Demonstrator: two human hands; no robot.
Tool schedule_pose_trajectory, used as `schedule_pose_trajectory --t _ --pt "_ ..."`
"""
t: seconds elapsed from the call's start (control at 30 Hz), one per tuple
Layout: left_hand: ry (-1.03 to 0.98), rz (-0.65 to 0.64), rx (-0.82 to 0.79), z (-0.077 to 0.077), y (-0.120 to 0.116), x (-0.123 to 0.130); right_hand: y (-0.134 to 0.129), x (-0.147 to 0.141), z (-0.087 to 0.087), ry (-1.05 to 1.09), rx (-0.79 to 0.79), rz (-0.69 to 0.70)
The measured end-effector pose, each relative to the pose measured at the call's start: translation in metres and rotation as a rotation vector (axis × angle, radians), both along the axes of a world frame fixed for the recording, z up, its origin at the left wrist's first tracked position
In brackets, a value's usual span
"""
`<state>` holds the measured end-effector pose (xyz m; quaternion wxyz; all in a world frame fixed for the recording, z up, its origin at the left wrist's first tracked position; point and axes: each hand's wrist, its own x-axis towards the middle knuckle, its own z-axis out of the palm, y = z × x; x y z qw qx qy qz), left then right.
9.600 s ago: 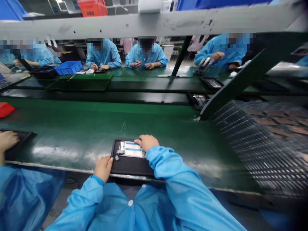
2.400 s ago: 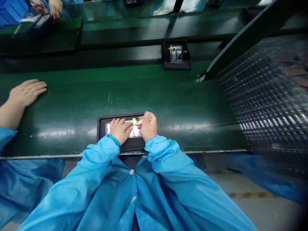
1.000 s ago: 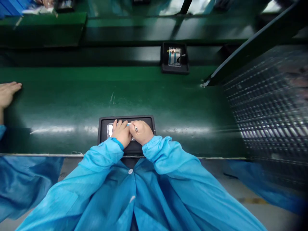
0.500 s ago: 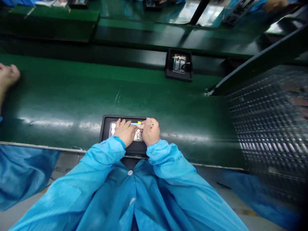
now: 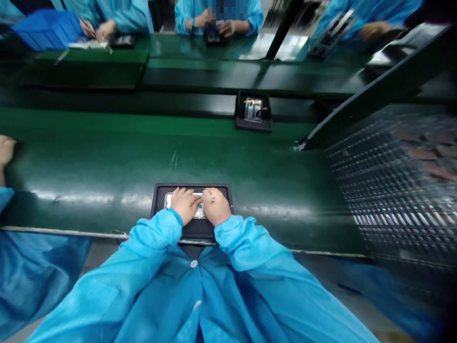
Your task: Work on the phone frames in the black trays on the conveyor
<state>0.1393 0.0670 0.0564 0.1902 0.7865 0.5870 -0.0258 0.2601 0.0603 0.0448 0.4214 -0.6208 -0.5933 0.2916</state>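
A black tray [image 5: 200,230] lies at the front edge of the green bench, with a flat device [image 5: 200,212] with white and blue parts inside it. My left hand [image 5: 184,205] rests over the device's left half, fingers spread on it. Curled fingers of my right hand [image 5: 216,206] hold a small, pale, pen-like tool [image 5: 212,197] over the device's right half. Its tip is hidden by the fingers. Both hands nearly touch, and they cover much of the device.
A second black tray [image 5: 253,127] with a similar device stands farther back. Stacked clear trays [image 5: 378,190] are at the right, beside a slanted dark post [image 5: 350,105]. Another person's hand [image 5: 6,150] shows at the left; several people sit across.
The view has tilted up, so people across the bench now show. My right hand has shifted left along the device, closer to my left hand. The person's hand at the left has moved partly out of view.
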Motion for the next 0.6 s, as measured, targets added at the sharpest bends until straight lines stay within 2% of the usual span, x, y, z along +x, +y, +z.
schedule_pose_trajectory --t 0.07,0.13,0.37,0.5,0.57,0.6 --pt "0.003 0.039 -0.011 0.002 0.004 -0.001 0.000 0.001 -0.003 0.244 -0.142 -0.247" --pt "0.002 0.062 0.021 0.003 0.007 -0.001 0.000 0.001 -0.005 0.415 -0.229 -0.356" --pt "0.010 0.131 0.057 0.000 0.014 0.010 0.001 -0.002 -0.008 0.445 -0.170 -0.361" --pt "-0.277 0.244 -0.068 0.014 0.025 -0.001 0.003 0.000 -0.002 0.550 -0.246 -0.347" --pt "-0.474 0.376 -0.045 0.026 0.030 -0.024 0.004 0.002 0.001 0.586 -0.271 -0.341" --pt "-0.567 0.475 0.022 0.031 0.031 -0.039 0.005 0.002 0.002 0.594 -0.274 -0.337"
